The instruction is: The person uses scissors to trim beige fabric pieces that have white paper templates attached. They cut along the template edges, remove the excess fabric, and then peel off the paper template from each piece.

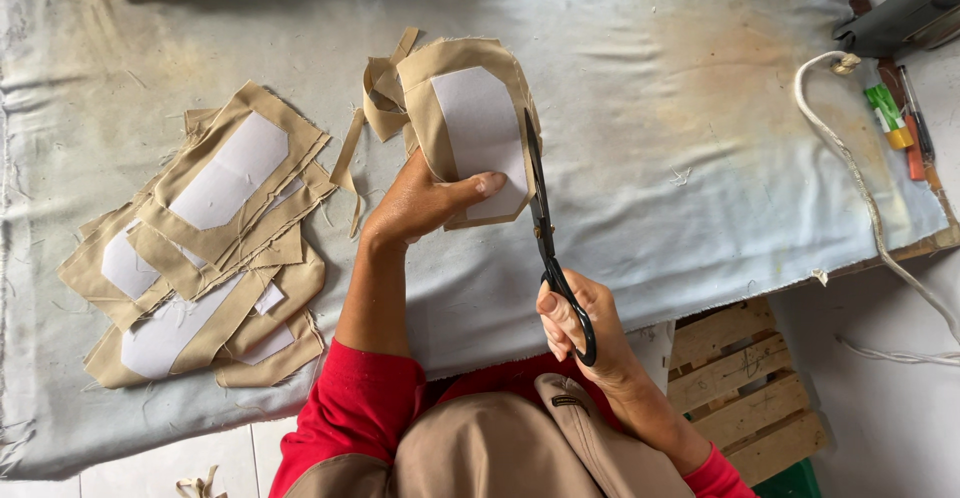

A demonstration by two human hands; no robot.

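Tan fabric piece (440,88) with a white centre panel; black scissors (545,228); red sleeves (360,408); pale blue-grey desk (650,108) cover, stained yellowish.

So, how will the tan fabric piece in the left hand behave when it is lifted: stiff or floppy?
The tan fabric piece probably flops at its edges: trimmed strips curl beside it. The white backing likely stiffens its middle, which looks flat. It seems light, since the left hand holds it by thumb and fingers alone.

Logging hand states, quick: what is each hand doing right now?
Left hand: closed on the tan fabric piece, thumb on its white lining.
Right hand: closed on the black scissors, blades at the piece's edge.
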